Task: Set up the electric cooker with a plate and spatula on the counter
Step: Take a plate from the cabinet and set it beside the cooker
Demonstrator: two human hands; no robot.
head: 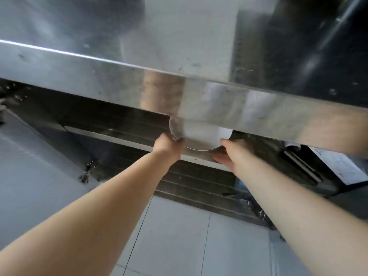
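Observation:
A white round plate [201, 138] pokes out from under the front edge of a stainless steel counter [99, 70]; its far half is hidden by the counter's lip. My left hand [168, 145] grips the plate's left rim. My right hand [232, 154] holds the plate's right rim from below. Both arms reach forward under the counter. No electric cooker or spatula is in view.
A slatted lower shelf [191, 176] runs beneath the counter. Dark items and a sheet of white paper [338, 166] lie at the right under the counter. A grey wall [29, 166] stands at the left, and pale floor tiles [189, 236] lie below.

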